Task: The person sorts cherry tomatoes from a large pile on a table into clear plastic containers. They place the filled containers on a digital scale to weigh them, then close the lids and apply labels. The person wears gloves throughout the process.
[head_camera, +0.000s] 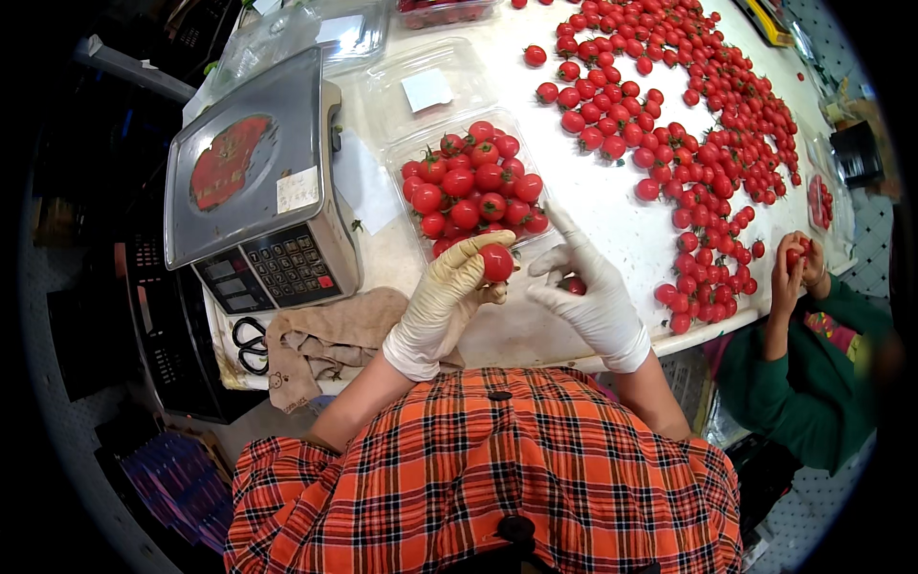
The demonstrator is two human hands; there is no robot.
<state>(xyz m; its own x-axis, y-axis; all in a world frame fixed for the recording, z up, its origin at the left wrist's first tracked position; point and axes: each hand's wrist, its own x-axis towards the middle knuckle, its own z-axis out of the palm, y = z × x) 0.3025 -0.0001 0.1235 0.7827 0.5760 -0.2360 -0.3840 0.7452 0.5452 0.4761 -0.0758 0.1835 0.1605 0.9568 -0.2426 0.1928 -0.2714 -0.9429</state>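
Observation:
My left hand [448, 294], in a thin pale glove, grips a red cherry tomato [496, 262] between thumb and fingers. In my right hand [592, 301], gloved in white, another cherry tomato [573, 285] lies against the palm, partly hidden by the fingers; the index finger points up towards the clear plastic clamshell box [391, 168]. That box stands with its lid folded back, just beyond my hands, and holds a heap of cherry tomatoes [489, 177]. Loose cherry tomatoes [706, 168] cover much of the white table [516, 316] to the right.
A digital weighing scale [244, 172] stands at the left. Near it are a brown cloth [337, 330] and black-handled scissors [249, 346]. More clear plastic boxes [315, 29] lie at the back. At the right, a person in a green sleeve [771, 387] holds tomatoes.

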